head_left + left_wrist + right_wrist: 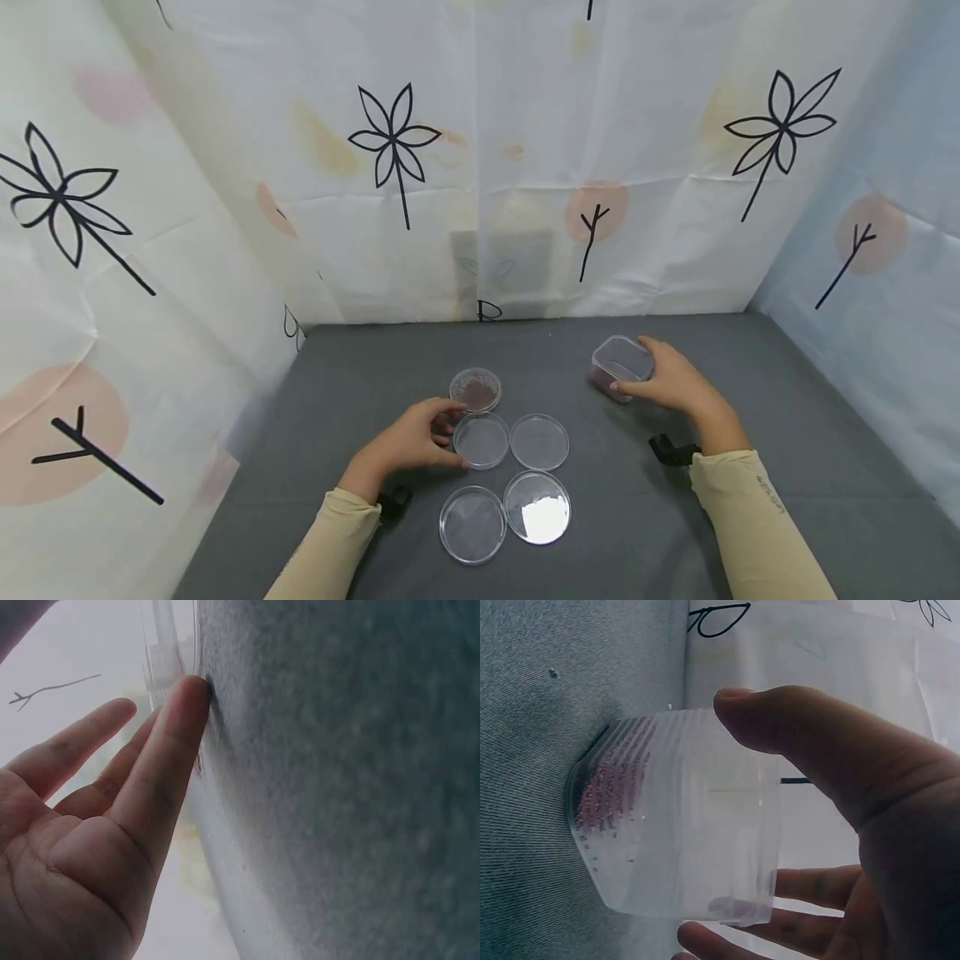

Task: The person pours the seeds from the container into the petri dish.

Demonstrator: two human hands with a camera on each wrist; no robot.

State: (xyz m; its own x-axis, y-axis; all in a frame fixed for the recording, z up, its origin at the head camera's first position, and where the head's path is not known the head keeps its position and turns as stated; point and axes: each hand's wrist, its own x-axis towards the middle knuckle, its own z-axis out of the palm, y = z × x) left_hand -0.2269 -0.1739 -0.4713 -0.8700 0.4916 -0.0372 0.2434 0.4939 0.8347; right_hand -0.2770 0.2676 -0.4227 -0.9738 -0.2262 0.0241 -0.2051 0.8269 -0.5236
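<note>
- Right hand [671, 379]: thumb and fingers span and hold a clear tub [712, 817], at our right, toward the table's [360, 358] far side.
- Left hand [412, 437]: loosely spread at a clear dish's [481, 440] left edge; we see no firm grip.
- Step, we judge: handling the tub of reddish grains [611, 776]; moving it calls for a level rim.
- Tub opens upward; long axis seemingly left-right, though we cannot be sure.

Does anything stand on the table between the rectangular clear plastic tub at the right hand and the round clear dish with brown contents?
Nothing visible does: the head view shows only bare grey tabletop between the tub and that dish.
</note>
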